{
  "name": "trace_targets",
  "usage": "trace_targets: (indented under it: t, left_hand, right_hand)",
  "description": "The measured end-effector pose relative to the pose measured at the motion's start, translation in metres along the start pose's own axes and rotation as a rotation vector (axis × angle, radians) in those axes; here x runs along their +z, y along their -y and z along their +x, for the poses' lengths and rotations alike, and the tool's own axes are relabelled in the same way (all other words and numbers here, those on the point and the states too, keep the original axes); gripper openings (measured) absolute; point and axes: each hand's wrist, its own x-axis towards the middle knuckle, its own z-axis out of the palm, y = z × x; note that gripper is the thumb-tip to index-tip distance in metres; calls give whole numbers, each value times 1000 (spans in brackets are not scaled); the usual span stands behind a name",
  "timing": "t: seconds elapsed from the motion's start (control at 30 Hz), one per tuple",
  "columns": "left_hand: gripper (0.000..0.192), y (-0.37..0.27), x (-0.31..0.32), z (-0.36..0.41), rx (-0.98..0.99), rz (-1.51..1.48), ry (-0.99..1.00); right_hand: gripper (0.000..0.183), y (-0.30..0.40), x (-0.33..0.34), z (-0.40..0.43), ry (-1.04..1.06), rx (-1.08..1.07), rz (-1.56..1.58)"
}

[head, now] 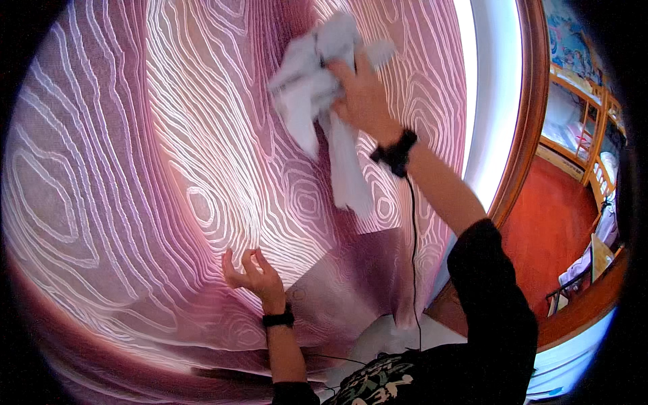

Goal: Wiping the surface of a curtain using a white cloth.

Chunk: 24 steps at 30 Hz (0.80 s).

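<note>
A pink-purple curtain with wavy pale contour lines [202,152] hangs before me and fills most of the view. My right hand [362,96] is raised near the top centre, gripping a white cloth [304,81] that is bunched at the fingers. Part of the cloth hangs down in a long strip in front of the curtain; its upper part is blurred. Lower and to the left, my left hand [257,278] is held up before the curtain, fingers curled but apart, holding nothing. Whether its fingertips touch the fabric I cannot tell. Both wrists wear black bands.
A thin black cable [415,253] runs down from the right wrist. Right of the curtain stand a bright white strip and a brown wooden frame [529,101]. Beyond it are a red floor [547,223] and a wooden bunk bed [569,121] with bedding.
</note>
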Motion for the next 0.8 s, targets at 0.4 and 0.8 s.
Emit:
trace_targets:
  t: [0.4, 0.8]
  left_hand:
    - [15, -15, -30, -10, -528, -504, 162]
    - [33, -21, -20, 19, -747, -915, 63]
  right_hand:
    - [42, 22, 7, -439, 1240, -24, 346]
    - [50, 2, -40, -113, 918, -96, 448]
